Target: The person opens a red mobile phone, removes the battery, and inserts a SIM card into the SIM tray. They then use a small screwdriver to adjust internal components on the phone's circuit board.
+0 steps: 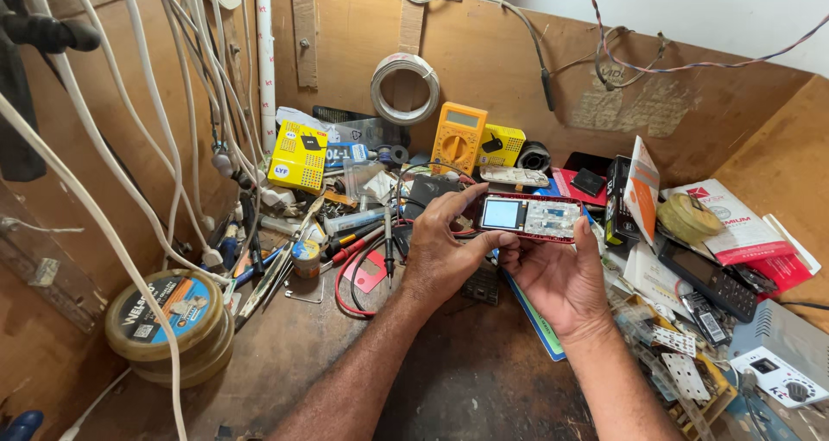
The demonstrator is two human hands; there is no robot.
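Both hands raised above the cluttered wooden table (484,380), sharing one object: a small red-framed mobile phone (528,216) with its front cover off, held level, small screen to the left and bare keypad board to the right.

Left hand (439,249): fingers curled together, thumb and fingertips pinching the phone's left end, near the screen. Back of the hand faces the camera.

Right hand (560,277): palm up beneath the phone, fingers cupped under its lower edge, thumb against the right end. Phone rests clear of the table, over the middle of the work area.

Surroundings: orange multimeter (458,137) stands against the back board, with a smaller yellow meter (502,144) just beside it on the right. Coil of white wire (405,88) hangs on the board above. Yellow box (299,156) to the left of the meters. Round tin with blue label (168,316) at the left edge of the table, white cables draped across it. Black keypad phone (710,279) lies on papers to the right. Red test lead (350,272) loops just left of the left hand.
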